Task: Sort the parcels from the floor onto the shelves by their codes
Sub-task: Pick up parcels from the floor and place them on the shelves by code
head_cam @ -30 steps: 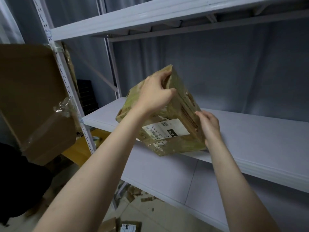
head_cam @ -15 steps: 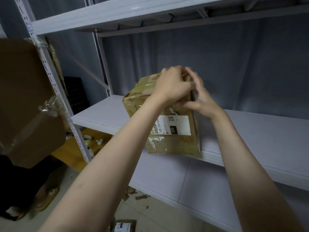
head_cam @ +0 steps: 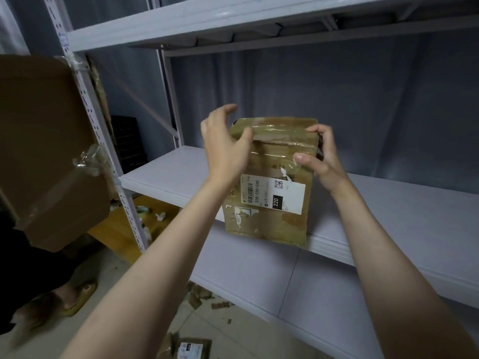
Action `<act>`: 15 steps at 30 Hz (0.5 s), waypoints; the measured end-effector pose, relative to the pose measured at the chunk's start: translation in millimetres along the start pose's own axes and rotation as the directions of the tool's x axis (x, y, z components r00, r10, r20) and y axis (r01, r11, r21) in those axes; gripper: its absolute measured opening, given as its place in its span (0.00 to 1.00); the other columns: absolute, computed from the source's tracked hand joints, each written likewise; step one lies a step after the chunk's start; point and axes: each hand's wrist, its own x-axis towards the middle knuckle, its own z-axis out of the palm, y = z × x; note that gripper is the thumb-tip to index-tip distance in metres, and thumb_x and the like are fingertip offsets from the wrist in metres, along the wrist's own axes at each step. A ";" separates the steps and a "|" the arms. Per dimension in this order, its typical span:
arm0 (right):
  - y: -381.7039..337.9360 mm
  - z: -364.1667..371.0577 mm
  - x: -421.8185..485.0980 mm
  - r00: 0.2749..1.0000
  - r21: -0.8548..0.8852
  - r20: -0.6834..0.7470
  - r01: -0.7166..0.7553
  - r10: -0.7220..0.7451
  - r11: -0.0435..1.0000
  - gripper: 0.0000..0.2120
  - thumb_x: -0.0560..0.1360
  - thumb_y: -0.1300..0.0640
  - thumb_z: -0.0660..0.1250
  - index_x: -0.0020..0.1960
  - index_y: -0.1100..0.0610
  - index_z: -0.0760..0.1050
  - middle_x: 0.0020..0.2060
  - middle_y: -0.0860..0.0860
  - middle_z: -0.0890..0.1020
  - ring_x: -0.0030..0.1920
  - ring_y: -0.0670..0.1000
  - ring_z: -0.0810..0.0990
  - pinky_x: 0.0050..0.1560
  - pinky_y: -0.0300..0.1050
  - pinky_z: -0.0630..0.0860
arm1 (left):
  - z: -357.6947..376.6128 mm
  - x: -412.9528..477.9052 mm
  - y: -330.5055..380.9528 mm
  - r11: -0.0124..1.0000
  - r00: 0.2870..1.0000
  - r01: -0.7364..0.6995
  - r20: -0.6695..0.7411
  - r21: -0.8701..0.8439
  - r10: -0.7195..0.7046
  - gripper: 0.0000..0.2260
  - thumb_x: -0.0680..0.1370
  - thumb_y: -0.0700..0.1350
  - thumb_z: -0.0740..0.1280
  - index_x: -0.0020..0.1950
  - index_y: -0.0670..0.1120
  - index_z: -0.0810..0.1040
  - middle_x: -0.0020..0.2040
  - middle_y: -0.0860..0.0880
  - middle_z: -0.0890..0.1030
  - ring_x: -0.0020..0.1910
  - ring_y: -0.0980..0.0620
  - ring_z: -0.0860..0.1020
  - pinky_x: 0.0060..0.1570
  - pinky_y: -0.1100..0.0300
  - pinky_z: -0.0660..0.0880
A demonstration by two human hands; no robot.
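Right hand (head_cam: 321, 161): pinches parcel's upper right corner, thumb in front, fingers hidden behind
Left hand (head_cam: 224, 151): loosely spread, thumb at taped top edge, contact unclear
Parcel (head_cam: 269, 221): upright at shelf (head_cam: 388, 206) front edge, long axis vertical, label (head_cam: 290, 195) facing camera, print sideways

Both forearms extend from the near edge toward the far centre, left forearm (head_cam: 155, 257) rising from the lower left, right forearm (head_cam: 388, 260) from the lower right. Both wrists are straight.

Left grip (head_cam: 224, 154): back of hand toward the camera, fingers loosely curved and spread, upper fingertips clear of the parcel (head_cam: 269, 224), thumb lying across its upper left corner.

Right grip (head_cam: 322, 159): thumb pressed on the near face, fingers curled over the upper right corner, holding the parcel.
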 end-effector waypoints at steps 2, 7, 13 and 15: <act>0.9 2.3 0.3 1.000 0.023 -0.009 -0.002 0.003 1.000 0.34 0.62 0.44 0.71 0.62 0.54 0.63 0.56 0.49 0.73 0.57 0.50 0.74 0.59 0.46 0.73 | -3.0 -6.3 -11.8 0.992 0.991 0.120 -0.048 -0.038 -0.122 0.19 0.77 0.44 0.64 0.68 0.46 0.71 0.66 0.50 0.73 0.65 0.54 0.67 0.63 0.60 0.67; 8.5 -1.4 0.8 0.997 0.081 -0.072 0.013 -0.007 0.997 0.32 0.64 0.45 0.71 0.63 0.55 0.64 0.57 0.48 0.75 0.58 0.49 0.75 0.63 0.52 0.71 | -8.3 -23.0 -44.4 0.953 0.952 0.303 -0.028 -0.026 -0.304 0.18 0.83 0.49 0.56 0.71 0.45 0.70 0.67 0.48 0.74 0.67 0.51 0.70 0.68 0.50 0.68; 16.7 -14.8 -5.3 0.987 0.225 -0.163 0.025 0.012 0.974 0.27 0.67 0.49 0.70 0.62 0.54 0.65 0.56 0.49 0.76 0.58 0.55 0.76 0.59 0.58 0.73 | -5.6 -36.6 -47.6 0.945 0.948 0.298 0.155 -0.136 -0.277 0.20 0.85 0.50 0.50 0.61 0.46 0.80 0.54 0.49 0.82 0.55 0.53 0.79 0.58 0.49 0.78; 16.3 -21.9 -10.6 0.981 0.281 -0.187 0.008 0.047 0.960 0.27 0.67 0.50 0.69 0.62 0.56 0.65 0.58 0.53 0.75 0.57 0.55 0.76 0.56 0.53 0.74 | -2.9 -36.7 -39.2 0.942 0.947 0.288 0.196 -0.170 -0.254 0.19 0.86 0.49 0.50 0.60 0.47 0.80 0.54 0.50 0.82 0.55 0.54 0.79 0.57 0.51 0.78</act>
